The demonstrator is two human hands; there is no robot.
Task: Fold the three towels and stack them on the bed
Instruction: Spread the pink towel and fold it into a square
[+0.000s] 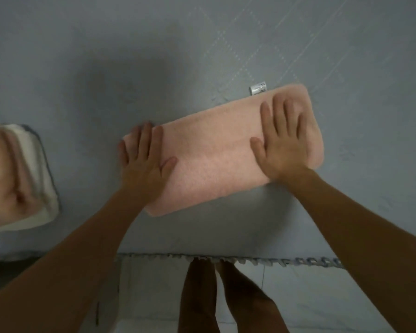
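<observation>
Pink towel (222, 150): lay folded, slantwise on the grey bed (154, 56). Left hand (145, 162) and right hand (282, 140), fingers spread flat, pressed its ends, likely smoothing the fold. Folded stack (19, 179) at left: cut off, blurred, count uncertain.

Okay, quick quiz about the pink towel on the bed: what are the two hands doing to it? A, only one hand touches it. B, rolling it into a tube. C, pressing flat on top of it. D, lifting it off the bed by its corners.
C: the left hand and right hand both lie flat with straight fingers on the folded pink towel, which rests on the bed.
</observation>
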